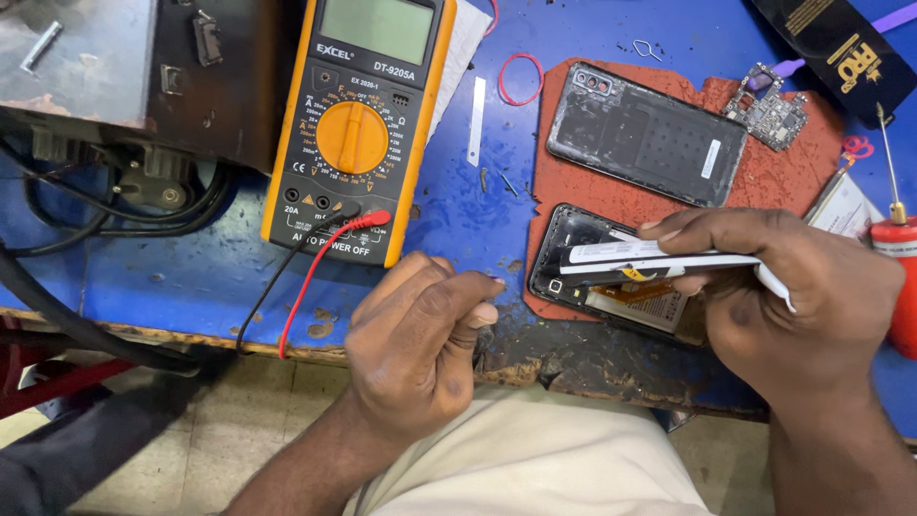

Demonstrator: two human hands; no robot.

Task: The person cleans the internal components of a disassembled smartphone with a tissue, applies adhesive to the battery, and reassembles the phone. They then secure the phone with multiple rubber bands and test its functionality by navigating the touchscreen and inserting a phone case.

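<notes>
1. A flat white phone battery (pixel 659 258) is gripped by the right hand (pixel 793 296), fingers closed on it, just above an opened phone (pixel 583 277) lying on a red mat (pixel 764 182).
2. The left hand (pixel 420 354) hovers beside the phone, fingers curled, thumb to fingertip, holding nothing visible.
3. A black phone back cover (pixel 645 134) lies on the mat; a yellow multimeter (pixel 358 124) sits on the blue counter (pixel 458 210).

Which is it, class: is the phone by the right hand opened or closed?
Opened: the phone shows bare insides, and its back cover lies apart.
</notes>
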